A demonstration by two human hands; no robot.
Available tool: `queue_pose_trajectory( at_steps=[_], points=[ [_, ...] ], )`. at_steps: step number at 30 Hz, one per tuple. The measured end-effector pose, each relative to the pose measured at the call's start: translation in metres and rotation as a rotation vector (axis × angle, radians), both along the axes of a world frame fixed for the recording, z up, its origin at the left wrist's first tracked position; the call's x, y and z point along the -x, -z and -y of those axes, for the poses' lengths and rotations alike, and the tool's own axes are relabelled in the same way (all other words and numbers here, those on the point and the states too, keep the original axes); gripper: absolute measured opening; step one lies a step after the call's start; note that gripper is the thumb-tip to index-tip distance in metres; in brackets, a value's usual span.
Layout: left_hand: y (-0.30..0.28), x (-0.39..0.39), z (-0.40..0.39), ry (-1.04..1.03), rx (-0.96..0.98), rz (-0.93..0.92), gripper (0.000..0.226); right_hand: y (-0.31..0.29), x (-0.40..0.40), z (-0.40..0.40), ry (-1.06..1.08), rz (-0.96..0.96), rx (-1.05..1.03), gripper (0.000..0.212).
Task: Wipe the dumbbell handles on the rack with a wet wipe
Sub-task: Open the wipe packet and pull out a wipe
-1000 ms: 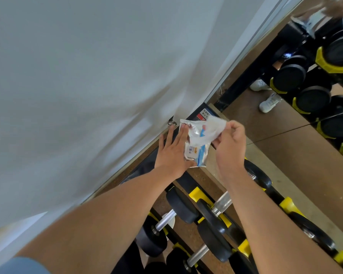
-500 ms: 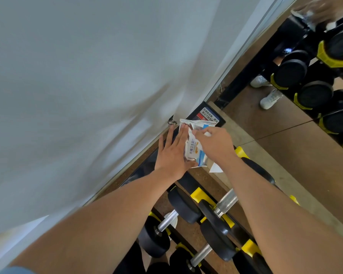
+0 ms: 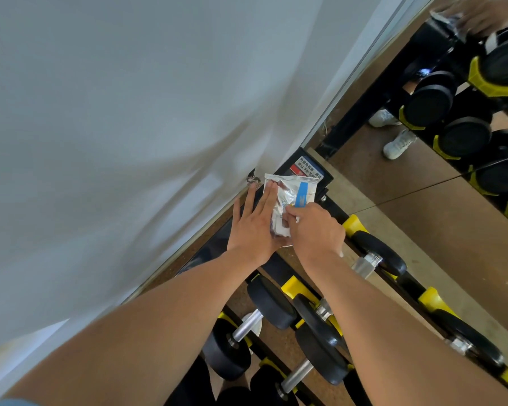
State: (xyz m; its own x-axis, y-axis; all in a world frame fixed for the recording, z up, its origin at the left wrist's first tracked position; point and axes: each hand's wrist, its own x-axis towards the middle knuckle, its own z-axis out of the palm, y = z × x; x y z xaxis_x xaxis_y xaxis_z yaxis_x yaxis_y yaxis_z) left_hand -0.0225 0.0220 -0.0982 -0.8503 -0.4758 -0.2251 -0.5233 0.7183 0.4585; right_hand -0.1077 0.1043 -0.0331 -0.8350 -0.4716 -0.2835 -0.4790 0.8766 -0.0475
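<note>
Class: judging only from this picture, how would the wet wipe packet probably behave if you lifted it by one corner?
The wet wipe packet looks crinkled and foil-like, so it would probably flop and bend. The left hand supports it on flat fingers, suggesting it is light. Its glossy film may be slippery; the right hand pinches it.

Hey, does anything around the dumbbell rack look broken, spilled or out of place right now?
Nothing stands out. The black dumbbells with chrome handles sit in their yellow cradles, and the crinkled silver wet-wipe packet rests intact atop the rack.
</note>
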Motion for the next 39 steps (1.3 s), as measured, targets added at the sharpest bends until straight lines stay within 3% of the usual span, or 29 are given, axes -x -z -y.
queue_pose_trajectory(
  at_steps=[8,12,17,20,24,29,34,37,39],
  points=[
    [-0.003,0.000,0.000,-0.004,-0.021,-0.005,0.114,0.005,0.006,0.013,-0.173,0.028,-0.090,0.018],
    [-0.008,0.001,0.000,0.008,-0.019,0.021,0.113,0.007,0.009,0.009,-0.108,0.149,0.017,0.011],
    [-0.006,0.001,0.000,0.011,-0.019,0.045,0.116,0.013,0.014,-0.006,0.018,0.359,0.197,0.025],
    [-0.007,0.002,0.000,0.018,-0.007,0.048,0.115,0.010,0.010,-0.010,0.060,0.453,0.288,0.016],
    [-0.004,0.002,-0.001,0.012,0.006,0.038,0.117,0.001,0.006,-0.010,0.152,0.272,0.454,0.008],
    [-0.001,0.002,0.000,0.024,0.002,0.044,0.118,0.006,0.005,0.004,0.086,0.109,0.128,0.022],
    [-0.002,0.002,0.000,0.026,0.012,0.050,0.112,0.013,0.003,0.016,0.097,0.117,0.081,0.014],
    [-0.001,0.003,0.000,0.012,0.004,0.052,0.112,0.014,0.007,0.007,0.131,0.294,0.243,0.001],
    [0.001,0.003,0.000,0.008,-0.005,0.037,0.113,0.007,0.004,-0.004,0.208,0.387,0.429,0.011]
  ],
)
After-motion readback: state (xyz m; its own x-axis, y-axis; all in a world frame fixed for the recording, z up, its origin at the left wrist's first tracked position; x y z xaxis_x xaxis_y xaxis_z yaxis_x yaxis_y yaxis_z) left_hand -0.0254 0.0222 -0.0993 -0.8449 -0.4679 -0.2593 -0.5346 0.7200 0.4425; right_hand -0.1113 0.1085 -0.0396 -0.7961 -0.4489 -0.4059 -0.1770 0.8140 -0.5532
